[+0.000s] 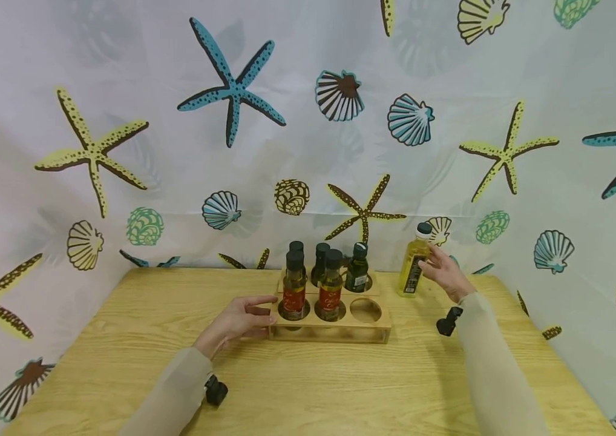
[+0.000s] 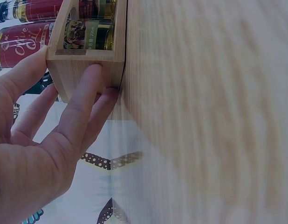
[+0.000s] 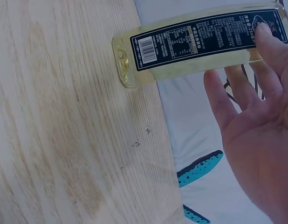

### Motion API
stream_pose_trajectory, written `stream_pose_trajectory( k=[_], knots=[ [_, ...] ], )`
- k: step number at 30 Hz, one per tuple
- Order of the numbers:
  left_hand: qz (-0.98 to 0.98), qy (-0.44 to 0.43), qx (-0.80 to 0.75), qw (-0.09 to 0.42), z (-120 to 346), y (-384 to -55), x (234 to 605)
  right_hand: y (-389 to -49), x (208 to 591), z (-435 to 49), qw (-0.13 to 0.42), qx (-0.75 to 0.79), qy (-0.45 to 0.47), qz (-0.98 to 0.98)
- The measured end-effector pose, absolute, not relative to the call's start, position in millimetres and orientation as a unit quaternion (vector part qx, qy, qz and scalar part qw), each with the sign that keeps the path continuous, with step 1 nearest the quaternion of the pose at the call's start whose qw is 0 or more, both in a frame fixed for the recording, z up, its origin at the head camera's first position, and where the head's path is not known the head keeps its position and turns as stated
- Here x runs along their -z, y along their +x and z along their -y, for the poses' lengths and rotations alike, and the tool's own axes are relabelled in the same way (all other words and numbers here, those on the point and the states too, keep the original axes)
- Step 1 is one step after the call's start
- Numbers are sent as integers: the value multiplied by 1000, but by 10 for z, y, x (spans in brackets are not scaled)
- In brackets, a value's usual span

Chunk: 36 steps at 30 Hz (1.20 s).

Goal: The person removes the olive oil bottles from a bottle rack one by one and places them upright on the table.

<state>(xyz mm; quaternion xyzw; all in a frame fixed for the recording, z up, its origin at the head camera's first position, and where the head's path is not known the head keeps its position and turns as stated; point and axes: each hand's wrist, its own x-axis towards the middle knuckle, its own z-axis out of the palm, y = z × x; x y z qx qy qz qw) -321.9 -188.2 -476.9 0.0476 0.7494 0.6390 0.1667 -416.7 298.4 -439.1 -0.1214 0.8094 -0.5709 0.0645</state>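
My right hand pinches a bottle of yellow oil between thumb and fingers, at the back right of the table. The bottle leans a little, its dark cap upward; a black label with a barcode faces the right wrist camera. At the middle stands a two-tier wooden bottle rack. Straight fingers of my left hand press against its left end, the thumb at the upper edge. Two red-labelled olive oil bottles stand in the front row, left of a round hole.
Several dark-capped bottles stand in the rack's back row, among them a dark green bottle at the right. The light wooden table ends at a white cloth printed with starfish and shells, which hangs behind and at both sides.
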Motion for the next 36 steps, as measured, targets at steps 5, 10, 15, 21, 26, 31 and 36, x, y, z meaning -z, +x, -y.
stream_pose_trajectory(
  k=[5,10,15,21,26,31,36],
  knots=[
    [-751,47,-637,165,1881,-3220,4759,-4172,4361,-2957,73,582,-124,-800],
    [-752,53,-636,168,1875,-3209,4755,-4186,4360,-2941,79,589,-118,-796],
    [-750,52,-637,171,1874,-3202,4749,-4207,4362,-2921,80,594,-112,-793],
    [-752,48,-636,166,1871,-3213,4738,-4225,4355,-2912,79,596,-114,-791],
    [-748,46,-641,166,1879,-3219,4752,-4221,4363,-2906,80,601,-109,-788],
    [-745,42,-645,167,1886,-3223,4762,-4219,4357,-2890,75,593,-105,-795],
    [-745,44,-645,168,1885,-3222,4752,-4223,4317,-2884,50,589,-109,-800]
  ],
)
